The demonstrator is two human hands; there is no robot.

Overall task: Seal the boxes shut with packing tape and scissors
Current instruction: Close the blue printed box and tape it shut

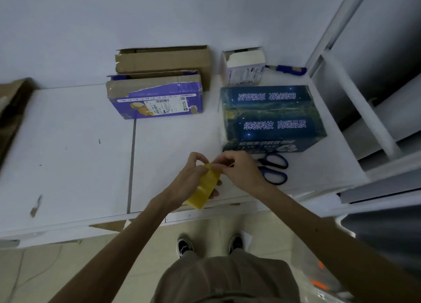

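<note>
Now, your left hand (191,177): fingers curled round the yellow tape roll (204,190), holding it over the near edge of the white table (68,143).
Your right hand (241,170): thumb and forefinger pinched together on the roll's top edge, just beside your left fingertips; you cannot tell whether a loose end is caught.
Tape roll: tilted, upper end between both your hands, lower end toward you.
Scissors (274,168): blue handles, lying flat on the table just right of your right hand, blades hidden behind it.
Dark blue box (273,118): white printed characters, flaps down, just behind the scissors on the table's right side.
Purple box (157,97): back centre, top face torn to bare cardboard, well left of the dark blue box.
Brown box (164,60): directly behind the purple one, against the wall.
Small white box (245,68): top open and ragged, behind the dark blue box.
Blue-handled tool (288,70): lying just right of the small white box; its kind is unclear.
</note>
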